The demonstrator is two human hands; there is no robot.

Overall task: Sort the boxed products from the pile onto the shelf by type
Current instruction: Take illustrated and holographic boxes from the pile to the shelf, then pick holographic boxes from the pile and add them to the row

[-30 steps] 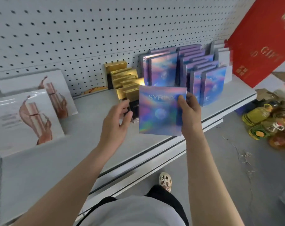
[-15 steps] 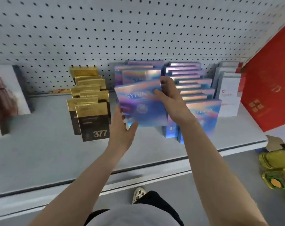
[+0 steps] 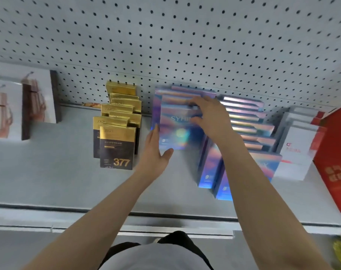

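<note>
both hands meet one holographic box [image 3: 175, 131] on the shelf [image 3: 68, 184]: right hand [image 3: 208, 115] fingers curl over its top, left hand [image 3: 156, 151] fingers straight alongside.

The right hand [image 3: 210, 117] covers the end of the lettering on the front iridescent box [image 3: 175, 133], so only "SYHI" reads, and motion blur smears both; whether its fingers grip the top edge cannot be told. The right forearm hides much of the second iridescent row [image 3: 247, 121]. The left hand [image 3: 156, 152] is blurred at the fingertips. Small print on the gold boxes [image 3: 117, 147] is too small to read apart from "377". The white boxes [image 3: 294, 152] are blurred, their red mark unreadable. The red box [image 3: 335, 162] and the picture boxes [image 3: 5, 108] are cut off by the edges.
</note>
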